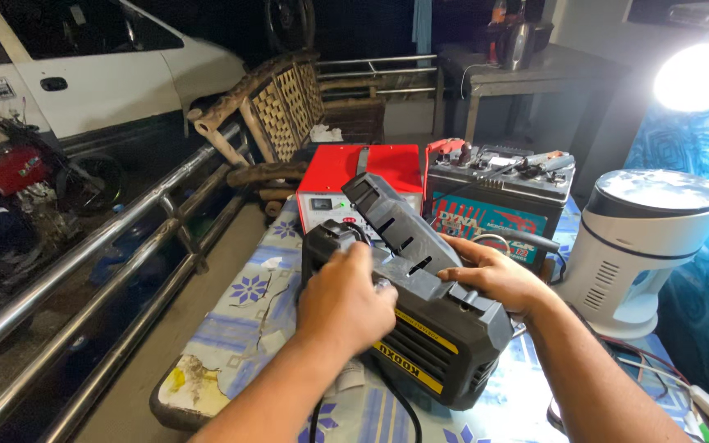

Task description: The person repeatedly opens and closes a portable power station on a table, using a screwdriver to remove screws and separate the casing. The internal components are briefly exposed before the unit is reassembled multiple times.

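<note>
Black machine case (420,328), boxy with grey trim, a raised grey carry handle and a yellow strip with dark lettering along its lower side, sits near the front edge of the counter (231,320), which is covered by a pale blue cloth printed with flowers. Both hands rest on top of it. The left hand (345,302) is curled loosely over the near end of the case top, fingers bent against the plastic. The right hand (494,279) lies on the far side of the case beside the handle, fingers half closed on the grey housing; whether it truly grips is hard to tell. A black cord (395,402) runs from under the case toward the front edge.

Just behind the case stands a red metal box (346,168) with a pale front panel carrying a small display and a red knob. Beside that, to the right, is a car battery (494,201) with a dark top, a teal and red label on its front, a red clamp (446,148) on one terminal, and a screwdriver (543,161) lying across it. Farther right stands a white round fan-like appliance (642,246) with vent slots, close to the right forearm. A bright lamp (699,75) glares at the upper right.

Left of the counter runs a steel railing (125,238); beyond it are a white car (100,66), a red motorcycle (18,180) and a woven wooden chair (285,107).
</note>
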